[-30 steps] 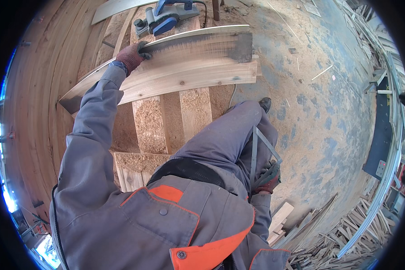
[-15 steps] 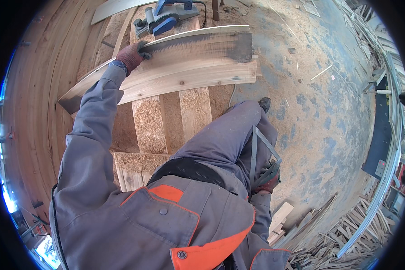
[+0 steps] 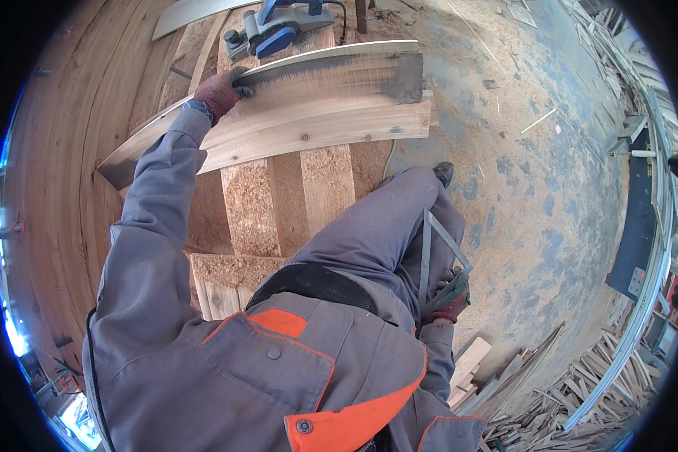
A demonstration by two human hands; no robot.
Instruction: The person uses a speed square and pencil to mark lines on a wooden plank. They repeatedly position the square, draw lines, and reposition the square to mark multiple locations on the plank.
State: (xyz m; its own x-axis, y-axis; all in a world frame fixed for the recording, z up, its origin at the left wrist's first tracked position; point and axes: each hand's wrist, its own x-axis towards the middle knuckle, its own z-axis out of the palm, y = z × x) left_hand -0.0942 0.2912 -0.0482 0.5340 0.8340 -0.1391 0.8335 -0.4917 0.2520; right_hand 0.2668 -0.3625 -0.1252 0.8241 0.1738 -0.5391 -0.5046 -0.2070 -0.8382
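Note:
My left hand [image 3: 220, 96], in a red and dark work glove, is closed over the upper edge of a wooden board [image 3: 316, 89]. That board stands tilted on its long edge, its face partly dark and rough. Against its lower side lies a second, paler board [image 3: 331, 124] with small knots. Down by my right leg, my gloved right hand [image 3: 449, 295] is closed around a metal triangular frame [image 3: 427, 252], which looks like a set square. Part of the frame is hidden by the fingers.
A blue and grey electric planer [image 3: 275, 34] rests beyond the boards, its cord trailing right. Sawdust-covered wooden supports [image 3: 252, 207] run beneath the boards. Long planks [image 3: 75, 166] lie along the left. Scrap strips [image 3: 587, 384] are piled at lower right, beside a blue-stained floor [image 3: 535, 203].
The upper board's right end has dropped very slightly. Both hands keep their grip and place.

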